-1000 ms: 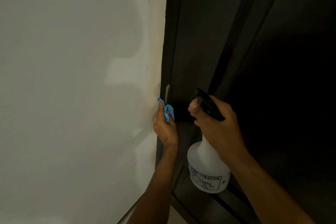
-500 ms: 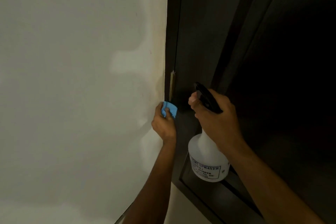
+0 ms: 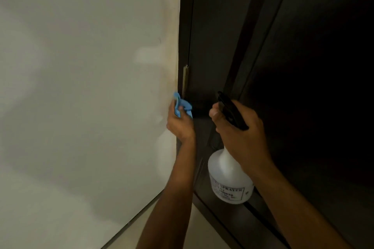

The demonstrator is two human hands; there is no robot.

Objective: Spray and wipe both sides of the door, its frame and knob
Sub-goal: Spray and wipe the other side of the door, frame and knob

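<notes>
Since earlier frame, left hand slides cloth slightly up frame, fist closed on it. Right hand wraps sprayer. Risk: cloth snags hinge; stray spray marks wall.

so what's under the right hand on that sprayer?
The right hand wraps the spray bottle at its neck. The black trigger head sticks out above the fingers and the white body hangs below. The neck and the trigger lever are covered by the hand.
</notes>
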